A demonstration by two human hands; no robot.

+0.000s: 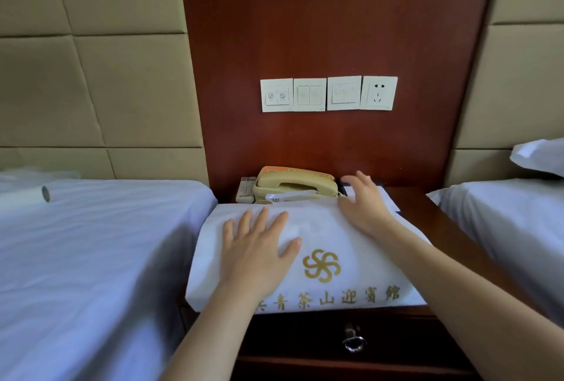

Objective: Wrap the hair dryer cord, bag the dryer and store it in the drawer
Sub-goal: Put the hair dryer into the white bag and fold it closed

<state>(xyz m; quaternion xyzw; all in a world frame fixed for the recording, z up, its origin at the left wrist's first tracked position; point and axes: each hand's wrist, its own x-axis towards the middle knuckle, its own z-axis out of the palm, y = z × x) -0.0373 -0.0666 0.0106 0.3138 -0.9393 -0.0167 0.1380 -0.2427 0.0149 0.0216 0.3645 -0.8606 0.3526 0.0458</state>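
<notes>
White non-woven fabric, printed with a gold pinwheel emblem and a row of gold characters, makes up the bag (320,246) that lies flat across the top of the dark wooden nightstand (433,215), its lower edge hanging just over the front. The hair dryer and its cord cannot be seen; from the slight fullness of the bag I judge the dryer is already inside, though that is not certain. If so, the bagging step is closing out and storing is what remains.

The left hand (256,249) lies palm down on the left part of the bag, fingers spread, its grip fully open and holding nothing, only pressing. The right hand (363,200) is at the bag's far right corner, fingers loosely fanned and a little blurred; its grip is open too, with nothing closed in it. Both forearms reach in from below.

Below the bag, the drawer (305,341) appears shut, its shiny knob (354,341) untouched. The next move calls for one hand to leave the bag and pull that knob while the other keeps the bag from sliding off.

Behind the bag sits a beige telephone (296,185), with a remote control (245,190) just beside it.
</notes>
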